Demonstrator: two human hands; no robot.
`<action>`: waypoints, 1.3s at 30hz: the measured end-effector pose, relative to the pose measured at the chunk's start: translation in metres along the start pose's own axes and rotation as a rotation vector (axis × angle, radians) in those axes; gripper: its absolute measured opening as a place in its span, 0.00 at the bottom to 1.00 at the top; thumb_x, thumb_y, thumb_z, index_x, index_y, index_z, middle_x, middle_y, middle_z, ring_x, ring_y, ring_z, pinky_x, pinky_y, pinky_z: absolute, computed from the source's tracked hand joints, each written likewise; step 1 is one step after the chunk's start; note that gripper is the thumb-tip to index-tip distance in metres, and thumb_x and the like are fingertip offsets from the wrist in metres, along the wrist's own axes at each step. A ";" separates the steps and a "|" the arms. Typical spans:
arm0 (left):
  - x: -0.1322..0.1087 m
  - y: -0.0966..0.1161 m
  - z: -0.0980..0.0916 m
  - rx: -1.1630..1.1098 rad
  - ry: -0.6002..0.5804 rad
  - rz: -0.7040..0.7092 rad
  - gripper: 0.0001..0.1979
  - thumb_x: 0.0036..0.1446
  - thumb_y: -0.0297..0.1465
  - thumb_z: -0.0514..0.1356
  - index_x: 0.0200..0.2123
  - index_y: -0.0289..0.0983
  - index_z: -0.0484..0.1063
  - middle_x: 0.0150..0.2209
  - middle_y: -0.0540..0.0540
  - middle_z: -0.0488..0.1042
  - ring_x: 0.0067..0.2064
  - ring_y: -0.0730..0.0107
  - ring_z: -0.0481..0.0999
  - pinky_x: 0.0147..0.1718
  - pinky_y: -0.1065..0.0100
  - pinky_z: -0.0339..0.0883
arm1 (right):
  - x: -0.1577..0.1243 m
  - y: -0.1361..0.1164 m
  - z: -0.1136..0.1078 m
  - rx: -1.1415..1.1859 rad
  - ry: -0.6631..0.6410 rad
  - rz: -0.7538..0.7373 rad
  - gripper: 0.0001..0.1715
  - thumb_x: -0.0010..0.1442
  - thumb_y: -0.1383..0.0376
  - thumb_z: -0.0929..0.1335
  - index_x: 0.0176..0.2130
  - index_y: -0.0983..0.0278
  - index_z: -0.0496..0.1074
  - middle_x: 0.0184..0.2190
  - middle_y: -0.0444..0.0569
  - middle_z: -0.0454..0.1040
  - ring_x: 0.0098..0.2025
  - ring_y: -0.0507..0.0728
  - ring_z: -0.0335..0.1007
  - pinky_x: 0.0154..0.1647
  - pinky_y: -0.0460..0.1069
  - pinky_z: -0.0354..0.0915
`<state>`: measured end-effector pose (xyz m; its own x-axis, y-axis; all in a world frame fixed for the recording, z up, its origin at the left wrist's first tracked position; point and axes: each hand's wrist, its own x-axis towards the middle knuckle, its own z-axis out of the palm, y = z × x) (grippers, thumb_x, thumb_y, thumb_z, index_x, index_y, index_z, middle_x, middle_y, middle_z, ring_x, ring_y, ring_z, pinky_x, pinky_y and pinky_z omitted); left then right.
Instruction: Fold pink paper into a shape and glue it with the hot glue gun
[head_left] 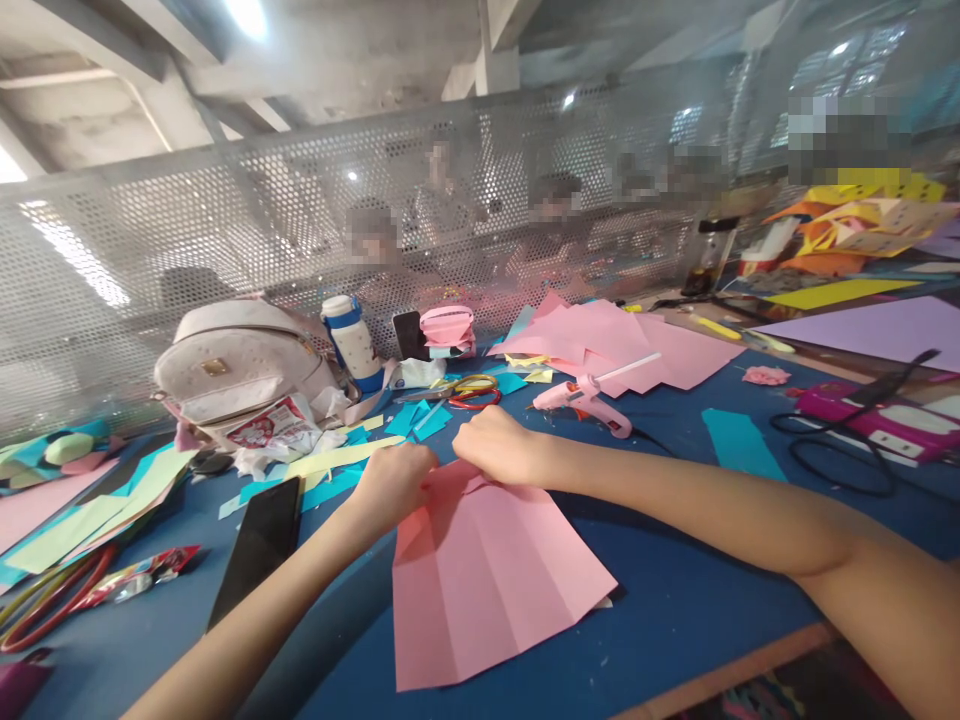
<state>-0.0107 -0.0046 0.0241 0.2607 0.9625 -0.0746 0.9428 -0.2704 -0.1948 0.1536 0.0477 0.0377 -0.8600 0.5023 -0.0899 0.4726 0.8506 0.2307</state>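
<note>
A creased pink paper sheet (pixel 487 590) fans out toward me over the blue table, its far end bunched between my hands. My left hand (pixel 401 480) is closed on the far left part of the paper. Beside it, my right hand (pixel 495 440) is closed on the far edge, knuckles up, and its fingertips are hidden. Just beyond my right hand lie red-handled scissors (pixel 474 390). To the right of them rests a pink glue gun (pixel 589 400) with a stick in its back.
A pale backpack (pixel 240 360) and a bottle (pixel 352 340) stand at the back left. A black phone (pixel 259 540) lies near my left forearm. Pink sheets (pixel 630 340) are piled at the back. A magenta power strip (pixel 885 420) with a black cable sits right, before a perforated metal screen (pixel 300 210).
</note>
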 end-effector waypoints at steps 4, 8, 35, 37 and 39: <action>0.000 -0.002 0.000 0.004 -0.013 0.011 0.11 0.49 0.22 0.58 0.34 0.38 0.76 0.36 0.40 0.79 0.43 0.53 0.78 0.36 0.65 0.67 | 0.002 0.004 0.000 -0.010 -0.012 -0.006 0.08 0.49 0.79 0.68 0.30 0.70 0.77 0.30 0.59 0.79 0.37 0.65 0.77 0.26 0.49 0.58; -0.001 -0.003 0.000 -0.008 -0.025 0.015 0.13 0.48 0.20 0.58 0.36 0.38 0.76 0.37 0.41 0.79 0.44 0.55 0.78 0.36 0.66 0.67 | 0.002 0.006 -0.001 -0.018 -0.024 -0.005 0.09 0.50 0.79 0.68 0.32 0.70 0.77 0.31 0.59 0.79 0.37 0.64 0.77 0.26 0.48 0.56; 0.000 0.019 0.008 -0.050 0.094 -0.023 0.10 0.60 0.27 0.54 0.29 0.37 0.74 0.32 0.42 0.79 0.37 0.57 0.79 0.34 0.67 0.64 | -0.004 0.007 -0.002 0.052 0.040 -0.049 0.04 0.50 0.71 0.71 0.31 0.67 0.76 0.31 0.53 0.79 0.36 0.62 0.76 0.25 0.47 0.56; 0.001 0.016 0.011 -0.061 0.095 -0.036 0.10 0.60 0.28 0.55 0.28 0.37 0.74 0.32 0.43 0.79 0.36 0.58 0.79 0.32 0.68 0.63 | -0.011 0.009 -0.015 0.055 0.066 -0.052 0.04 0.52 0.70 0.70 0.32 0.66 0.76 0.32 0.52 0.79 0.36 0.61 0.75 0.25 0.47 0.55; 0.003 0.012 0.014 -0.079 0.088 -0.041 0.09 0.59 0.29 0.55 0.31 0.38 0.75 0.33 0.43 0.79 0.37 0.59 0.79 0.31 0.69 0.63 | -0.022 0.005 -0.032 0.067 0.134 -0.035 0.05 0.55 0.70 0.69 0.33 0.65 0.76 0.33 0.51 0.79 0.35 0.59 0.74 0.26 0.48 0.55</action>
<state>-0.0015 -0.0057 0.0082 0.2360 0.9716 0.0189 0.9655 -0.2322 -0.1178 0.1686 0.0359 0.0720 -0.8921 0.4505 0.0343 0.4497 0.8780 0.1642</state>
